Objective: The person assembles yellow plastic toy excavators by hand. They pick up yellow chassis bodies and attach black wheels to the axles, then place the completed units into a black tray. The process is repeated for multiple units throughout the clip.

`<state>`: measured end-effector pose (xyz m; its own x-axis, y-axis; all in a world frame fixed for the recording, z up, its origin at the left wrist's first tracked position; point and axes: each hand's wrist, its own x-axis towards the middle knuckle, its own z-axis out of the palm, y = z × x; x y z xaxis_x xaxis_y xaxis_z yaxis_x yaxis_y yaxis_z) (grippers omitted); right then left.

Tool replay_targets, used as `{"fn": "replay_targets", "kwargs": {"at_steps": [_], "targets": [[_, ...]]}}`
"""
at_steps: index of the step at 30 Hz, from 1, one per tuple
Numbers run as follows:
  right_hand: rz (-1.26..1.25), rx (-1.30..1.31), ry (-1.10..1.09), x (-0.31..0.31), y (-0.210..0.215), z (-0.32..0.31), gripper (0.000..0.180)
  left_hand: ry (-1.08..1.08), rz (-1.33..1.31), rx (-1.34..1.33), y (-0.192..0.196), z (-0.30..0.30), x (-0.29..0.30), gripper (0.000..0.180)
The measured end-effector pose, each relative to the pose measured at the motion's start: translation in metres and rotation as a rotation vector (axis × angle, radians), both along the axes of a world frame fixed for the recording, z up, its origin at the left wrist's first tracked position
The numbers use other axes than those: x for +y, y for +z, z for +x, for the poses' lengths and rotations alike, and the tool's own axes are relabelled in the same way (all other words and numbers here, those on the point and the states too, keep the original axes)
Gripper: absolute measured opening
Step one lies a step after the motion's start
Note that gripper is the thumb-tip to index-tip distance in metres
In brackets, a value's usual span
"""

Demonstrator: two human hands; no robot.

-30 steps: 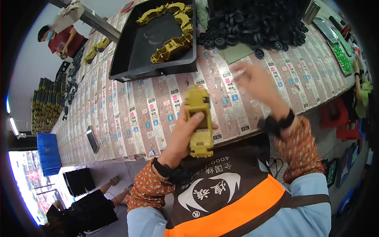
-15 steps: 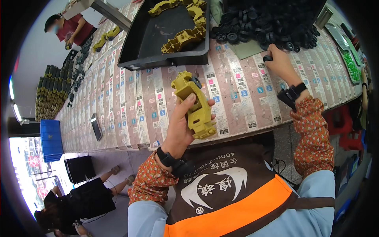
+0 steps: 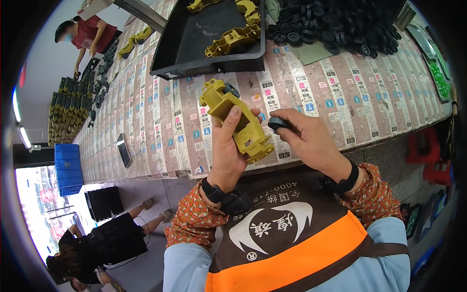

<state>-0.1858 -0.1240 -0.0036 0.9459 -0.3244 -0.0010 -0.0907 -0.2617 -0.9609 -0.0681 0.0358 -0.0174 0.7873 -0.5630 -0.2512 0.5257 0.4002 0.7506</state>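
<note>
My left hand (image 3: 227, 151) grips a yellow plastic toy car body (image 3: 253, 138), tilted, over the near edge of the table. One dark wheel (image 3: 231, 89) shows at the far end of the body. Between the thumb and fingers of my right hand (image 3: 309, 138) is a black toy wheel (image 3: 277, 123), close to the right side of the car body but apart from it. A big heap of black wheels (image 3: 335, 24) lies at the far right of the table. Several more yellow car bodies (image 3: 233, 40) sit in a black tray (image 3: 214, 67) beyond my hands.
A phone (image 3: 124, 150) lies on the table at the left. Stacked yellow and black parts (image 3: 73, 109) and a blue crate (image 3: 68, 170) stand further left. At the far left, a person in a red shirt (image 3: 95, 34) works. Green pieces (image 3: 439, 80) fill a tray at the right.
My right hand has come from the edge of the wheel heap to beside the car body, bringing the wheel. My left hand still holds the body, now turned slightly.
</note>
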Motion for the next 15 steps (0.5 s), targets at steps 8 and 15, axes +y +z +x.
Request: {"fn": "replay_targets", "kwargs": {"at_steps": [8, 15], "targets": [[0.071, -0.035, 0.008, 0.020, -0.005, -0.009, 0.040, 0.111, 0.042, -0.126, 0.006, -0.009, -0.009, 0.032], [-0.076, -0.085, 0.054, 0.030, -0.014, -0.018, 0.058, 0.154, 0.066, -0.257, 0.003, -0.009, -0.009, 0.031]]}}
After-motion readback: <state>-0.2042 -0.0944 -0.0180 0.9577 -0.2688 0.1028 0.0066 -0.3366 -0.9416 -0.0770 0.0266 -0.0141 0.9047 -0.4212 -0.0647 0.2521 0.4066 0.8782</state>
